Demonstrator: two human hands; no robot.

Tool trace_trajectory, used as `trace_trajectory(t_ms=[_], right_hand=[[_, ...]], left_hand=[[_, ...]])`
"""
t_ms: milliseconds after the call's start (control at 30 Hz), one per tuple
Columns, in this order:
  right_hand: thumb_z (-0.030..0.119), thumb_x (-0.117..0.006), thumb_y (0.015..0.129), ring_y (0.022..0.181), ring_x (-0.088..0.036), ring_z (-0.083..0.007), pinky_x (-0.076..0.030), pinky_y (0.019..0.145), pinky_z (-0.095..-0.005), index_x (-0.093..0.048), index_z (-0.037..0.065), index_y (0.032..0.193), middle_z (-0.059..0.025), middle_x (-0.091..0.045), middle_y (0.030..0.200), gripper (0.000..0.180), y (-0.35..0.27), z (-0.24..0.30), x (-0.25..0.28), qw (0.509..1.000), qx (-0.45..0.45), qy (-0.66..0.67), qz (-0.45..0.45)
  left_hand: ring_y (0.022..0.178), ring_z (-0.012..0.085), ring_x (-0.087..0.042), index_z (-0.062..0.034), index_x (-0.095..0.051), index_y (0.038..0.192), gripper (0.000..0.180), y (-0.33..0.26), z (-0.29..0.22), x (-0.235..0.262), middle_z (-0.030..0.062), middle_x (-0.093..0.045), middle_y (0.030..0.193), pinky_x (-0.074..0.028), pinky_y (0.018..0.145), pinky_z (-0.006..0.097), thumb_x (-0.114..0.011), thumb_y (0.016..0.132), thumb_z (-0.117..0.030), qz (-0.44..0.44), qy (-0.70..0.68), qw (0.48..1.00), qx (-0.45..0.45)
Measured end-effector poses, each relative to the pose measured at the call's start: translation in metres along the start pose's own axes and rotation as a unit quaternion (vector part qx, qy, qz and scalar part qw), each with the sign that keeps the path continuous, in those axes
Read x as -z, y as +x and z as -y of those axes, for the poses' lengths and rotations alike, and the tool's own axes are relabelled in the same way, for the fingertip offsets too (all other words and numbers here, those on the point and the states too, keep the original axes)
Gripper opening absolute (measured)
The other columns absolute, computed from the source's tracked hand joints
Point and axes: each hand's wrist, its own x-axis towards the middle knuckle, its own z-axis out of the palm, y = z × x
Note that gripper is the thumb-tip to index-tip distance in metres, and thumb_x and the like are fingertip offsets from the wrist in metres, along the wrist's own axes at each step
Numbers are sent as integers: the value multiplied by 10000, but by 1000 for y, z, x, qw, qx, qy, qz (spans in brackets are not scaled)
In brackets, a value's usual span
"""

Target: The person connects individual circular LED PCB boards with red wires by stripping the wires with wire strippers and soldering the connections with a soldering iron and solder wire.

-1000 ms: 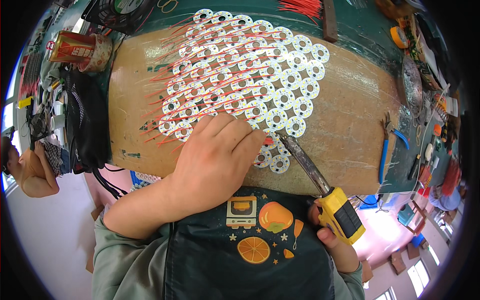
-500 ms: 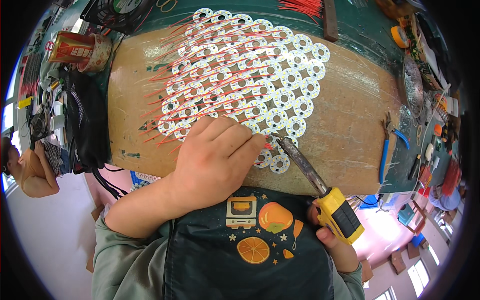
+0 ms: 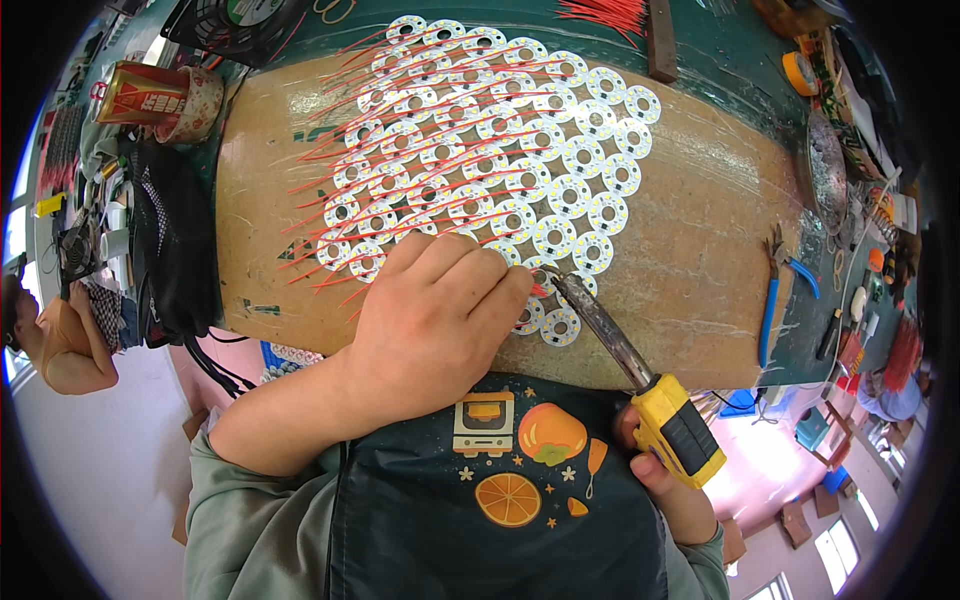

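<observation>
Round white LED boards (image 3: 568,197) with yellow chips and centre holes lie in slanting rows on a brown board (image 3: 700,240). Thin red wires (image 3: 455,165) run from many of them toward the left. My left hand (image 3: 430,320) is closed over the near edge of the rows; red wire (image 3: 540,290) shows at its fingertips, the rest hidden by the fingers. Gripped in my right hand (image 3: 655,470) is a soldering iron (image 3: 680,430) with a yellow and black handle. Its dark tip meets a board just right of my left fingertips.
Blue-handled pliers (image 3: 770,300) lie at the brown board's right edge, near a metal dish (image 3: 826,170). A red bundle of wires (image 3: 605,15) and a brown bar (image 3: 660,40) are at the back. A fan (image 3: 240,25), a can (image 3: 140,95) and a black bag (image 3: 170,230) stand left.
The soldering iron's tip has shifted very slightly left, closer to my left fingertips. My left hand has hardly moved, and the boards lie almost exactly as before.
</observation>
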Motion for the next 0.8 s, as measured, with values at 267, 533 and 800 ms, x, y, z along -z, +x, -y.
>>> trace_trajectory(t_ms=[267,533,800], right_hand=[[505,-717,808,609,-582,-314,-442,545,-385,-622,78,870,-77,-587,708,442,-10,-1,5,996,-36,-85,20],[560,-707,781,670,-600,-351,-458,585,-413,-649,63,990,-103,-616,786,542,-9,1,9,991,-55,-115,52],[577,-703,768,675,-602,-345,-455,593,-412,-660,69,990,-91,-618,784,557,-13,6,10,991,-55,-119,30]], left_hand=[[797,200,-611,-58,-698,966,315,-1,-1,0,21,-608,864,-443,692,328,-699,657,2,2,1,1000,5],[793,197,-607,-61,-693,972,309,0,-1,1,21,-606,865,-444,689,329,-694,668,-4,0,5,1000,3],[804,201,-605,-60,-692,970,294,0,-3,-1,27,-607,869,-451,703,332,-688,679,-12,-2,14,1000,8]])
